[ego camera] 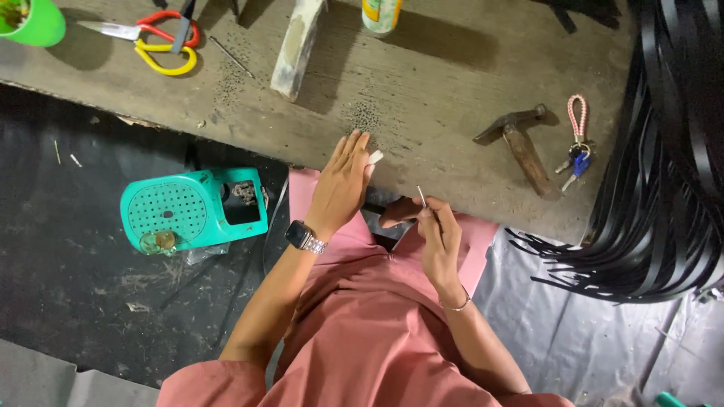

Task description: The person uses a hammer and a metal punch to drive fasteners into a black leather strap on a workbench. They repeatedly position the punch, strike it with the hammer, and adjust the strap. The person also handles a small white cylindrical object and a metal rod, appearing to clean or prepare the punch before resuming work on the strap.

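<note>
A bright green plastic cup (32, 21) stands at the far corner of the worn wooden table (422, 90); what is inside is too small to tell. The left hand (341, 185) lies flat and open on the table edge, touching a small white piece (375, 157). The right hand (439, 235) pinches a thin white stick (421, 197). An old hammer (520, 143) and keys (577, 154) lie nearby.

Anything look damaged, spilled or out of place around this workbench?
The wooden bench is pitted with clusters of small holes, densest just beyond the left hand. The scissors lie open near the far edge. Nothing looks spilled. The right hand holds a thin pin.
</note>
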